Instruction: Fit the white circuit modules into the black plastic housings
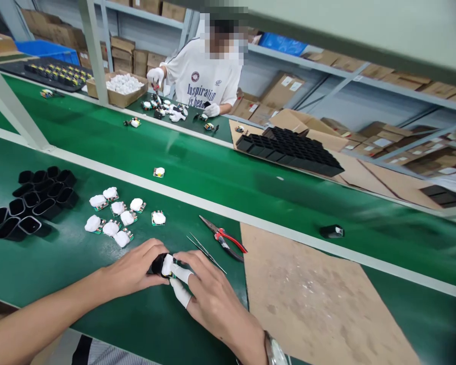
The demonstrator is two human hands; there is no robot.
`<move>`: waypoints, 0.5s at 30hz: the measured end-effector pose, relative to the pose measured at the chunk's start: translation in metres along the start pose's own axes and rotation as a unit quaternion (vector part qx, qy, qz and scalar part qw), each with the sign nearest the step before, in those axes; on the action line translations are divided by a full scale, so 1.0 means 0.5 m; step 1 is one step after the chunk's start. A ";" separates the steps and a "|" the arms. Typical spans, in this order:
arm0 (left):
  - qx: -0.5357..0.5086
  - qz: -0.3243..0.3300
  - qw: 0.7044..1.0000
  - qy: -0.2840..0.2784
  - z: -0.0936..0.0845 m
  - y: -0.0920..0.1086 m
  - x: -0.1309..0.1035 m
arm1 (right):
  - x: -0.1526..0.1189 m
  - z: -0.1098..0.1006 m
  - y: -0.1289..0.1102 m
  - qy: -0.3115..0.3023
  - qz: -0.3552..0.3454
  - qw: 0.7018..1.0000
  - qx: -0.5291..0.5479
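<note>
Left hand (pixel 142 266) pinches black shell (pixel 157 264), seemingly to steady its mouth toward the right hand (pixel 213 294). Right grip, finger-cotted, pinches the white-topped board (pixel 167 265) at that mouth, apparently for alignment. Tweezers (pixel 207 253), pliers (pixel 222 237) lie beyond, within reach.

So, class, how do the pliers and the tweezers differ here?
The pliers have red and black handles; the tweezers are plain metal. The pliers are thick, the tweezers slim. The pliers' handles reach the cardboard; the tweezers lie clear of it. Both point away from the wearer.
</note>
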State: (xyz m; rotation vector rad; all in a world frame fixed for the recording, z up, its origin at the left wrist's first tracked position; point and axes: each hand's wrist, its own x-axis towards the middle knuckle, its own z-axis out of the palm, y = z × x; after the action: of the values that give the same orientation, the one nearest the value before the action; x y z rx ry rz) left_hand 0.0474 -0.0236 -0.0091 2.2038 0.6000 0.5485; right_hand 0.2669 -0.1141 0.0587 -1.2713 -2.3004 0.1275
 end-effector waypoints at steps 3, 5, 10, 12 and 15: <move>0.012 -0.030 0.999 -0.023 -0.021 0.018 0.004 | -0.005 0.007 0.006 0.025 0.014 1.000 0.011; 0.035 -0.037 0.996 -0.068 -0.060 0.031 0.010 | -0.011 0.012 0.013 0.039 0.031 0.998 0.044; 0.118 0.007 0.981 -0.153 -0.213 0.025 0.091 | -0.025 0.024 0.026 0.067 0.053 0.988 0.129; 0.147 -0.001 0.983 -0.108 -0.252 -0.002 0.156 | -0.031 0.028 0.029 0.078 0.055 0.985 0.143; 0.206 -0.050 0.977 -0.012 -0.257 -0.060 0.266 | -0.045 0.030 0.031 0.091 0.055 0.983 0.147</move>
State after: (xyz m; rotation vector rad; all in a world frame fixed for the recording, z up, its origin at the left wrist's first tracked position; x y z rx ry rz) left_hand 0.0750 0.1433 0.0715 2.5433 0.8695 0.3669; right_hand 0.2816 -0.1215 0.0322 -1.2027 -1.9714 0.3599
